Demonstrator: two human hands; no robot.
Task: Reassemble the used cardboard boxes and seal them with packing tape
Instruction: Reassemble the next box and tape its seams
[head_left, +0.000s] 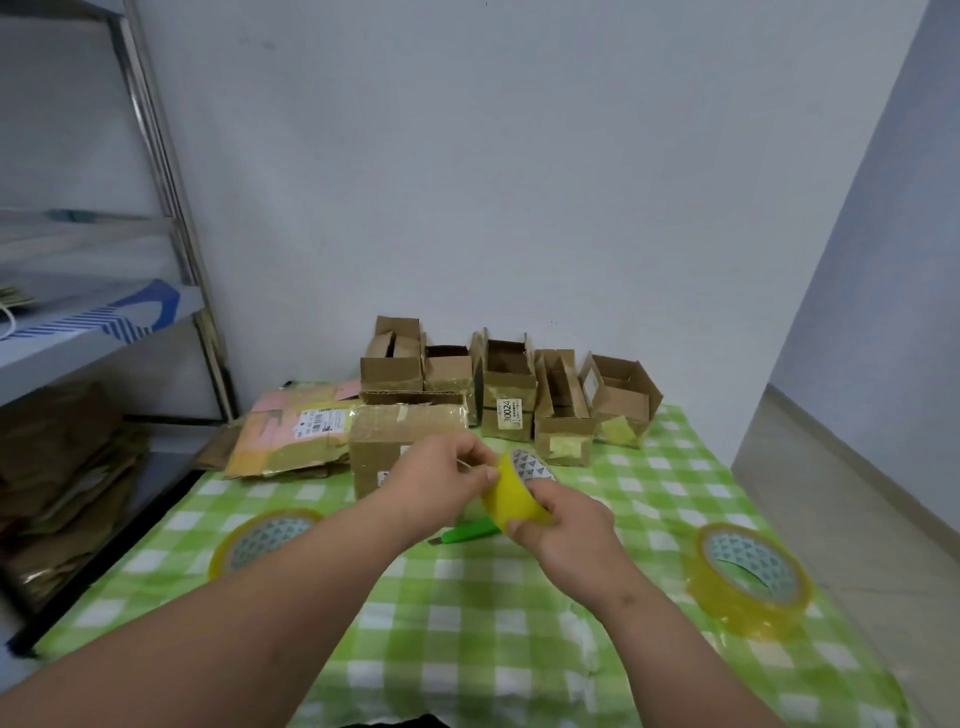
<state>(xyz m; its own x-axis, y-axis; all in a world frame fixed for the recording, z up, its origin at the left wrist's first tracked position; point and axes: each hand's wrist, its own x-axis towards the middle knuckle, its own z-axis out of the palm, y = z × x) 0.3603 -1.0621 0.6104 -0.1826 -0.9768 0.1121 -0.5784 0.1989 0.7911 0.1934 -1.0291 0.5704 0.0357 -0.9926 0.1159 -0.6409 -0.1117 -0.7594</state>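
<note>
The right hand (566, 525) grips the yellow tape roll (514, 493) above the surface (467, 623), while the left hand (441, 475) pinches at its rim, apparently seeking the end, and the closed box (400, 441) lies just beyond, nearer the left hand.

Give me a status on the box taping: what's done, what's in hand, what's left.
Done: five reassembled boxes stand along the wall, tops open. In hand: the right hand grips a yellow tape roll while the left hand picks at its end, before a closed box. Left: the flattened cardboard stack.
</note>
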